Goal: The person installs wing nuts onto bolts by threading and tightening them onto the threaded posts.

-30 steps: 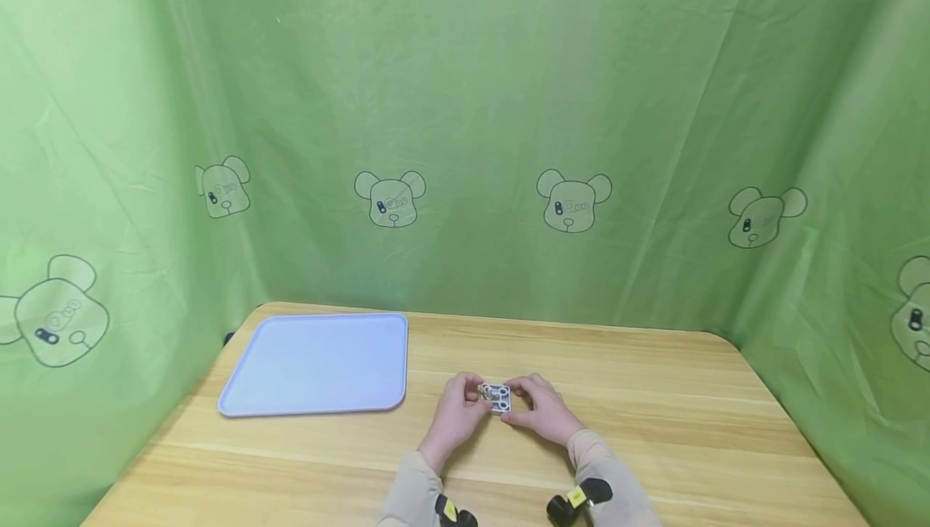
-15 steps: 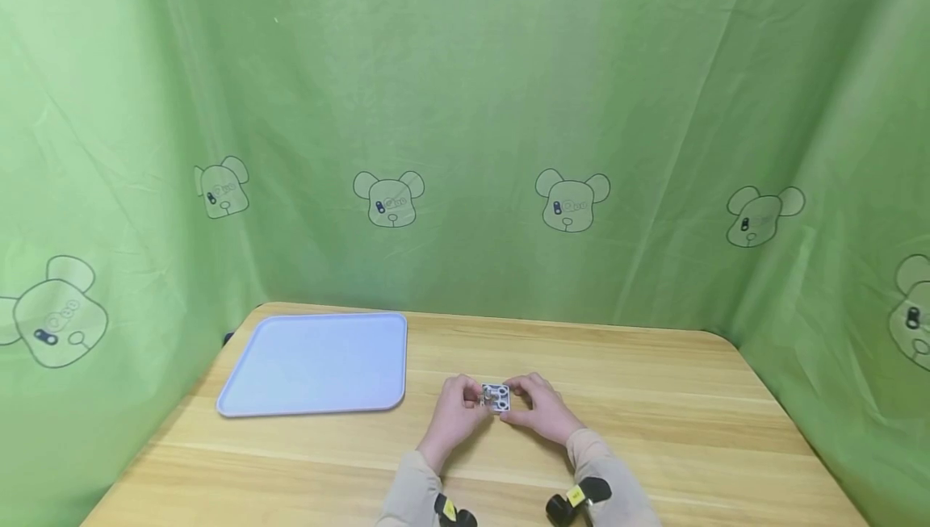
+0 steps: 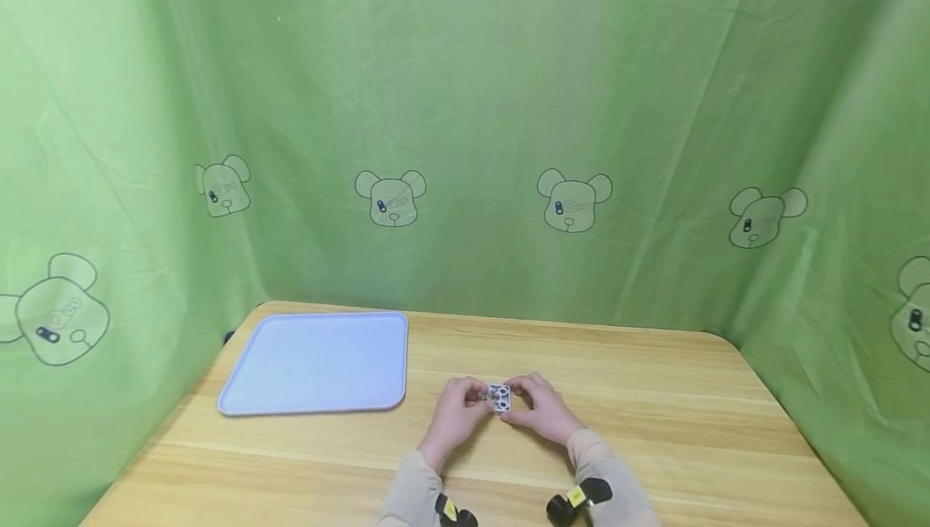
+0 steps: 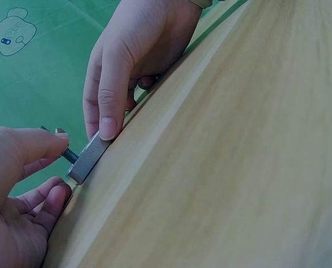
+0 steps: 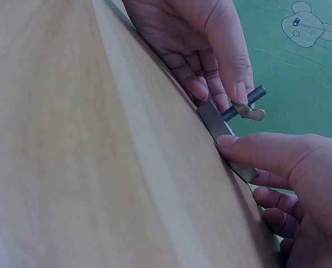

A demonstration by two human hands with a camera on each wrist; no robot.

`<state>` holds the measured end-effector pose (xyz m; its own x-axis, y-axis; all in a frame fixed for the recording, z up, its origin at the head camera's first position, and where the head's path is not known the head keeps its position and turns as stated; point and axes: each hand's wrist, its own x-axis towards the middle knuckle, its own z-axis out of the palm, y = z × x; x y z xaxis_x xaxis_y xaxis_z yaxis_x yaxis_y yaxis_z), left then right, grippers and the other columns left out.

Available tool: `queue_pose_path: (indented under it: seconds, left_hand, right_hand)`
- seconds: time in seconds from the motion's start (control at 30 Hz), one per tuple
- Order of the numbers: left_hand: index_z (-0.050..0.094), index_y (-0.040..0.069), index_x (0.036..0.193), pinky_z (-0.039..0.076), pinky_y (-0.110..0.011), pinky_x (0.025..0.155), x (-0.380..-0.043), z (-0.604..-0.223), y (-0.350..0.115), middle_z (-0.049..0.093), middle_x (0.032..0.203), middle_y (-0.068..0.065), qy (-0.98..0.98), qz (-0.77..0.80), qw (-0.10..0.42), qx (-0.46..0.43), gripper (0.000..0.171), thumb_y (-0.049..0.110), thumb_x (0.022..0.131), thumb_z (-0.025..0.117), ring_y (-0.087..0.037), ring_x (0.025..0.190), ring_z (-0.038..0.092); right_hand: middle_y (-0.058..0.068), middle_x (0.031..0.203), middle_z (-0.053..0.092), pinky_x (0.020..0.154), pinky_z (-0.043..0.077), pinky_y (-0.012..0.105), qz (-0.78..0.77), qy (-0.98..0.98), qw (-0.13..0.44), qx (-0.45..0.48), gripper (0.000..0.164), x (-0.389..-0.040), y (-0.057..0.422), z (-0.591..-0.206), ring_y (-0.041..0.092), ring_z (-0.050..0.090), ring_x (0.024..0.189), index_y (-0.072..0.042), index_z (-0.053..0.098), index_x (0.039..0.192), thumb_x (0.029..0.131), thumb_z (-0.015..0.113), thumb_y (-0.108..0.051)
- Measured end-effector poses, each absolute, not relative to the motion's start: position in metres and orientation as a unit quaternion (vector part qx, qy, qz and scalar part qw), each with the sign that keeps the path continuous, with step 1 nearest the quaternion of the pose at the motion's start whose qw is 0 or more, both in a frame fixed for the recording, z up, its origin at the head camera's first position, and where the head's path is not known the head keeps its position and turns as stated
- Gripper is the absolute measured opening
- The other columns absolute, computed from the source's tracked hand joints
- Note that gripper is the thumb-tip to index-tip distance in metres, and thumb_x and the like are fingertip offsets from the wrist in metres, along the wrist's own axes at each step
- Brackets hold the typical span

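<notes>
On the table, a small flat metal block with round holes in its top lies between my two hands. A threaded bolt stands up from the block, with a wing nut on it. My left hand pinches the wing nut between thumb and fingers. From the other side, my right hand grips the block by its edges, the thumb on the near side in the right wrist view. The left fingers cover part of the block's left end in the head view.
A pale blue tray lies on the left of the wooden table. A green curtain with bear prints closes off the back and both sides. Black wrist cameras are strapped over the sleeves.
My left fingers have shifted a little at the wing nut and hide more of the block's left end. The right hand has stayed in place on the block.
</notes>
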<state>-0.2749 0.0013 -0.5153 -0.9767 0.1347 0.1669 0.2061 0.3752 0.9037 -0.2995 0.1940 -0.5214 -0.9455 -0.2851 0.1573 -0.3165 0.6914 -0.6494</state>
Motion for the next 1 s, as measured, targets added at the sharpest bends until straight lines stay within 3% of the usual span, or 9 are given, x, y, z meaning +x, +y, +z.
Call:
queue_pose_path:
  seconds: [0.3, 0.5, 0.7, 0.83, 1.0]
  left_hand:
    - [0.068, 0.002, 0.106, 0.055, -0.035, 0.086, -0.2766, -0.5167, 0.0009, 0.058, 0.109, -0.013, -0.833, -0.541, 0.028, -0.114, 0.021, 0.012, 0.087, 0.069, -0.021, 0.097, 0.061]
    - [0.062, -0.001, 0.112, 0.053, -0.028, 0.082, -0.2772, -0.5162, 0.0013, 0.058, 0.108, -0.014, -0.818, -0.565, 0.021, -0.106, 0.029, 0.009, 0.086, 0.069, -0.018, 0.094, 0.059]
    - [0.051, -0.003, 0.098, 0.053, -0.021, 0.076, -0.2762, -0.5144, 0.0013, 0.056, 0.102, -0.016, -0.795, -0.600, 0.020, -0.090, 0.028, 0.003, 0.079, 0.070, -0.017, 0.087, 0.058]
    - [0.055, -0.002, 0.092, 0.050, -0.017, 0.074, -0.2754, -0.5139, 0.0013, 0.053, 0.100, -0.013, -0.806, -0.584, 0.021, -0.092, 0.022, 0.003, 0.078, 0.071, -0.018, 0.087, 0.057]
    - [0.060, -0.001, 0.094, 0.050, -0.017, 0.075, -0.2752, -0.5136, 0.0008, 0.053, 0.102, -0.014, -0.811, -0.576, 0.023, -0.097, 0.023, 0.003, 0.076, 0.074, -0.020, 0.090, 0.056]
  right_hand:
    - [0.000, 0.099, 0.055, 0.077, 0.039, 0.025, 0.358, -0.919, 0.019, 0.164, 0.054, -0.3000, 0.1944, -0.5221, 0.012, 0.044, 0.086, -0.011, 0.064, 0.118, 0.072, 0.082, -0.033]
    - [0.000, 0.099, 0.055, 0.078, 0.040, 0.026, 0.360, -0.919, 0.018, 0.160, 0.055, -0.3004, 0.1940, -0.5232, 0.012, 0.045, 0.087, -0.011, 0.064, 0.118, 0.072, 0.083, -0.033]
    - [0.000, 0.099, 0.055, 0.077, 0.040, 0.026, 0.359, -0.919, 0.017, 0.161, 0.055, -0.2999, 0.1940, -0.5224, 0.013, 0.045, 0.087, -0.010, 0.064, 0.118, 0.072, 0.083, -0.033]
    - [0.000, 0.099, 0.055, 0.077, 0.039, 0.025, 0.357, -0.920, 0.016, 0.162, 0.055, -0.2999, 0.1943, -0.5219, 0.013, 0.044, 0.087, -0.010, 0.064, 0.118, 0.072, 0.082, -0.033]
    - [0.000, 0.099, 0.055, 0.077, 0.039, 0.025, 0.358, -0.919, 0.017, 0.165, 0.054, -0.3001, 0.1943, -0.5216, 0.013, 0.044, 0.087, -0.010, 0.064, 0.118, 0.073, 0.082, -0.034]
